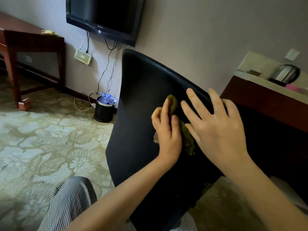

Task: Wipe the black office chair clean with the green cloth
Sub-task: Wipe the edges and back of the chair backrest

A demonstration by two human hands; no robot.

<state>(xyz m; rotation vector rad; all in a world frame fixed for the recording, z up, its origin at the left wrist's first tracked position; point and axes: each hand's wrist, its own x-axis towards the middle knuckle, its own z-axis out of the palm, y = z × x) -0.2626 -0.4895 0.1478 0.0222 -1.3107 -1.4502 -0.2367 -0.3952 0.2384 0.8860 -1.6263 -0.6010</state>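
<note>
- The black office chair (pixel 138 97) stands right in front of the person, with its backrest turned towards them.
- The green cloth (pixel 188 141) lies bunched against the backrest near its right edge, between the two hands.
- The left hand (pixel 166 130) holds the cloth to the chair, its fingers curled over the wad.
- The right hand (pixel 218 129) lies flat just beside it with its fingers spread and straight, reaching over the backrest's edge.
- One wall-mounted television (pixel 106 14) carries a small logo on its lower frame, too small to read.
- One round black bin (pixel 103 112) stands on the carpet by the wall. It holds clear plastic bottles (pixel 106 98) with blue caps, but I cannot count them.
- One white power strip (pixel 82 56) is fixed to the wall, with cables hanging round it.
- One steel kettle (pixel 285 73) sits on the counter (pixel 260 95) at the right.
- One dark wooden desk (pixel 33 41) stands at the left.
</note>
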